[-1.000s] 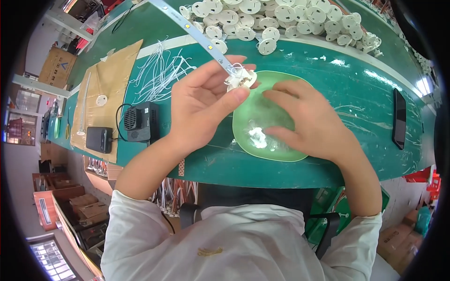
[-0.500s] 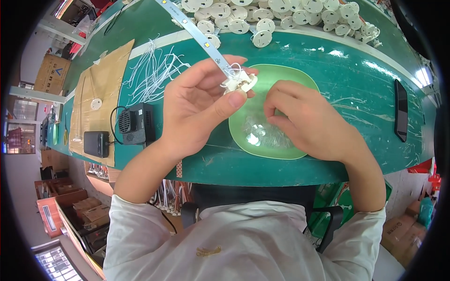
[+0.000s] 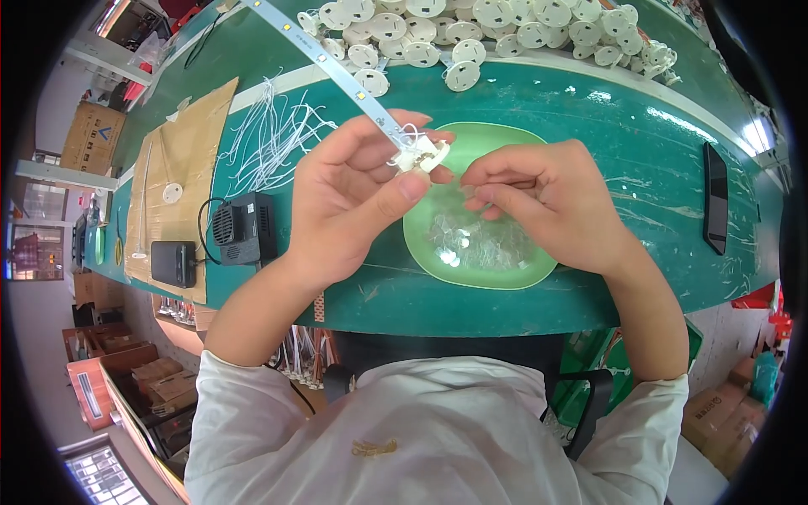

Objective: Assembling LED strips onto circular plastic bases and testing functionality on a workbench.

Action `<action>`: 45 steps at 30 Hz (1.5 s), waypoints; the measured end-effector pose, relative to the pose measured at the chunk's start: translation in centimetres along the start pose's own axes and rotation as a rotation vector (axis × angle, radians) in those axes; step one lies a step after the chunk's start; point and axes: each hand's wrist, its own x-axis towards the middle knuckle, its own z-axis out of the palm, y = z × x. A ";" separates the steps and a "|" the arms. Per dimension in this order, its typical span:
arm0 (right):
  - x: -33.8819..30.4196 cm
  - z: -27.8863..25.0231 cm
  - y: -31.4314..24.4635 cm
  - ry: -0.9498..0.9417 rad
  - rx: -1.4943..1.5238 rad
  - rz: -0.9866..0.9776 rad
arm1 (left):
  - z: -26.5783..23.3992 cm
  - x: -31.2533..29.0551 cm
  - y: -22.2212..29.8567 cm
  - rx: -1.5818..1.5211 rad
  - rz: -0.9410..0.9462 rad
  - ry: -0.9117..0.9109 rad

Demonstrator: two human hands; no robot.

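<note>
My left hand [image 3: 349,198] is closed on the white plastic end piece [image 3: 418,156] of an LED strip [image 3: 332,71]. The strip slants up and away to the left, its yellow LEDs facing up, and thin white wires loop by the end piece. Just right of it, my right hand [image 3: 539,202] pinches what looks like a small clear plastic piece [image 3: 468,192], too small to make out fully. Beneath that hand stands a light green bowl [image 3: 425,261], with shiny clear plastic pieces [image 3: 480,244] lying in its bottom.
Several round white lamp bases [image 3: 463,76] are heaped along the far side. White wires [image 3: 269,135] lie to the left, near a black fan-like device [image 3: 244,227], a black box [image 3: 173,263] and a cardboard sheet [image 3: 160,219]. At the right lies a dark phone [image 3: 715,198].
My right hand has risen out of the bowl toward the end piece, with its fingertips now pinched on a small clear piece. My left hand and the strip have shifted slightly left.
</note>
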 end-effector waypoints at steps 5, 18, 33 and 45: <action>0.1 0.1 -1.0 0.023 0.087 0.087 | -0.5 -0.1 -0.2 -0.043 0.005 0.025; 0.4 0.4 -0.5 0.094 -0.093 -0.235 | -0.3 0.1 0.3 -0.091 -0.024 0.008; -0.8 1.4 -2.2 0.223 0.158 -0.135 | -1.7 -0.2 -0.2 -0.352 -0.056 -0.131; -0.9 1.0 -2.0 0.261 -0.292 -0.666 | -1.3 -0.5 -0.6 -0.292 0.003 -0.132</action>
